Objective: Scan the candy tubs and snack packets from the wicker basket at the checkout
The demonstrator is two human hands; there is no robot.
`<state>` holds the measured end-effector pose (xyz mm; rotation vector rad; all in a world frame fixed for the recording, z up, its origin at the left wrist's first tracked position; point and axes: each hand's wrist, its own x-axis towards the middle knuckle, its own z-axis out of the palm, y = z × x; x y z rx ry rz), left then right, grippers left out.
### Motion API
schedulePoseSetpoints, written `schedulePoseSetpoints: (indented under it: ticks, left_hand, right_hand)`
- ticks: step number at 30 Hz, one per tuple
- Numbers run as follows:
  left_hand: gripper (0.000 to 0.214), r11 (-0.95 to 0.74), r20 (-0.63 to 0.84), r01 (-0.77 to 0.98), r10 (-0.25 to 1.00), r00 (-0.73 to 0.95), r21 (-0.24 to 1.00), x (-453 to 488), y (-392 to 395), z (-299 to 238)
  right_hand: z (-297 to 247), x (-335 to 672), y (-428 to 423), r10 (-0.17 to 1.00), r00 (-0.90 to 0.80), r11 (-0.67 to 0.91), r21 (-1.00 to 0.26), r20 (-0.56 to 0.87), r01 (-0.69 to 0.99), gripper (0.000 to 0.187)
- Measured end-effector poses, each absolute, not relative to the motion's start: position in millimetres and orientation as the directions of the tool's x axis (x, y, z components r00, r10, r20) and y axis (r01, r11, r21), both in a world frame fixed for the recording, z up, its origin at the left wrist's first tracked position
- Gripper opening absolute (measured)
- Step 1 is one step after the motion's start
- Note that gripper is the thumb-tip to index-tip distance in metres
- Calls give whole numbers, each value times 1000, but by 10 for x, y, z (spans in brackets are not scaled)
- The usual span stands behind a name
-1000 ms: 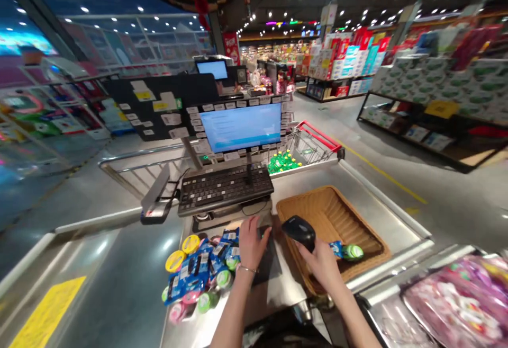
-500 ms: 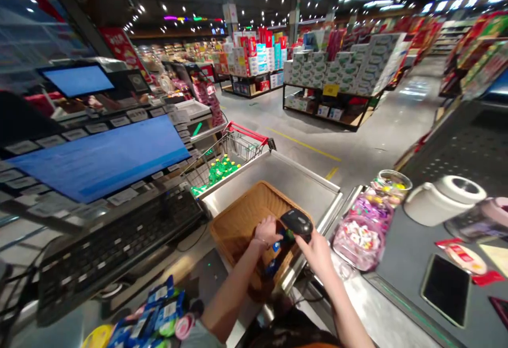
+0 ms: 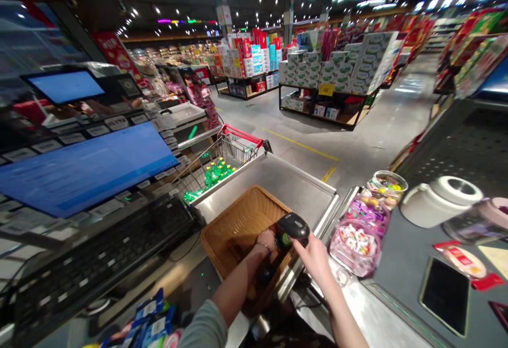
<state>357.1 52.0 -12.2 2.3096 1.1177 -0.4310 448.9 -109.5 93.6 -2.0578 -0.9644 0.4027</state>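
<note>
Right hand [image 3: 313, 257] closed round black handheld barcode scanner [image 3: 291, 227], held just above right rim of wicker basket [image 3: 238, 215]; left hand [image 3: 265, 240] curled down inside basket, grip cannot be told; small green-capped item [image 3: 283, 241] directly beneath scanner; blue snack packets [image 3: 153, 319] near left on steel counter [image 3: 278, 184].

1. Barcode scanner [image 3: 291, 227]: glossy black plastic.
2. Basket [image 3: 230, 226]: rough woven wicker, matt tan.
3. Checkout counter [image 3: 286, 189]: smooth stainless steel, softly shiny.
4. Candy jar [image 3: 387, 185]: clear, glossy glass or plastic.
5. Sleeve [image 3: 204, 329]: matt grey cloth.
</note>
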Motion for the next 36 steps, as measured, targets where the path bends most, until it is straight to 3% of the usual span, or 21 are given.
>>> schedulePoseSetpoints:
  ticks: [4, 7, 11, 14, 16, 18, 28, 36]
  left_hand:
    - [37, -318, -406, 807, 737, 540, 497, 3435, 727, -21]
    - [24, -168, -338, 717, 794, 505, 677, 3207, 867, 119]
    - [42, -3, -270, 513, 848, 457, 858, 2771, 895, 293]
    - [49, 257, -303, 168, 876, 374, 952, 2424, 781, 415]
    - [43, 445, -389, -121, 863, 323, 887, 2224, 675, 505]
    - [36, 544, -466, -266, 831, 304, 796, 2058, 571, 596]
    - [32, 563, -517, -506, 820, 244, 654, 1484, 253, 784]
    - [31, 544, -512, -545, 828, 226, 638, 1260, 198, 726]
  right_hand:
    - [982, 4442, -1079, 767, 640, -376, -772, 51, 512, 37]
    - [1052, 4360, -1059, 791, 611, -382, -759, 27, 528, 38]
    - [1146, 4183, -1012, 842, 539, -329, -774, 18, 541, 37]
    - [1209, 4011, -970, 894, 448, -269, -784, 13, 560, 35]
    - [1253, 3886, -944, 926, 378, -239, -781, -4, 577, 34]
    - [1297, 3758, -921, 952, 307, -196, -780, -5, 595, 33]
    - [1341, 3294, -851, 985, 170, -131, -732, -21, 669, 30]
    - [1372, 3145, -831, 993, 111, -109, -738, -46, 665, 31]
